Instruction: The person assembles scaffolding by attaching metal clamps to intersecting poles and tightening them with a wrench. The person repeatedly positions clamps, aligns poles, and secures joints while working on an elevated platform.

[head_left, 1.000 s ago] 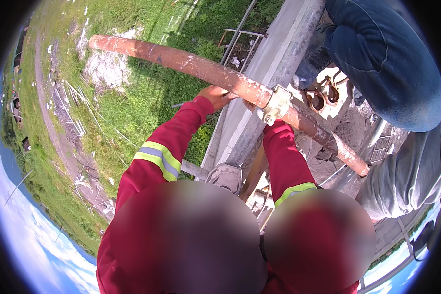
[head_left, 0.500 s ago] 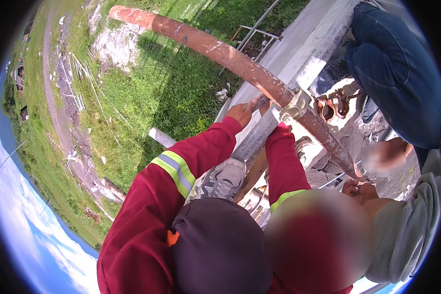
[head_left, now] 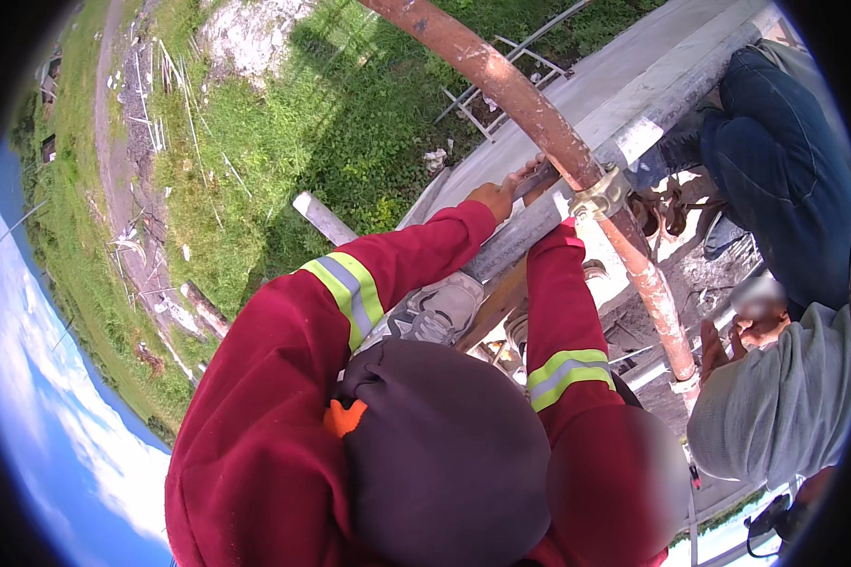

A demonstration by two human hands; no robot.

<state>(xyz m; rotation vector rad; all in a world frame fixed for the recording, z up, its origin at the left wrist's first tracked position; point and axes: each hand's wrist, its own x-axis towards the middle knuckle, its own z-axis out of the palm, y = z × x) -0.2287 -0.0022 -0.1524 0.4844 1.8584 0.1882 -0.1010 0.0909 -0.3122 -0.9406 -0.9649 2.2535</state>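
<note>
My left hand (head_left: 503, 195) is closed round a grey metal tool (head_left: 536, 180) beside the pipe joint; the tool's exact kind does not show. A rust-red pipe (head_left: 501, 80) crosses in front of a thick grey pipe (head_left: 525, 231). At their crossing sits a metal scaffold clamp (head_left: 601, 194). My right arm, in a red sleeve (head_left: 565, 302), reaches up under the grey pipe just left of the clamp. The fingers of my right hand are hidden behind the pipes there.
A co-worker in jeans (head_left: 775, 142) crouches at right, a grey sleeve (head_left: 785, 397) and bare hand (head_left: 717, 352) near the red pipe's lower part. A grey shoe (head_left: 435, 312) rests below my left forearm. Rusty clamps (head_left: 667, 213) lie beyond the joint. Grass (head_left: 340, 151) lies far below.
The view has shifted, so the pipes and clamp sit further right. My left hand stays on the tool. The co-worker's hand has come away from the red pipe's lower end, its fingers now raised.
</note>
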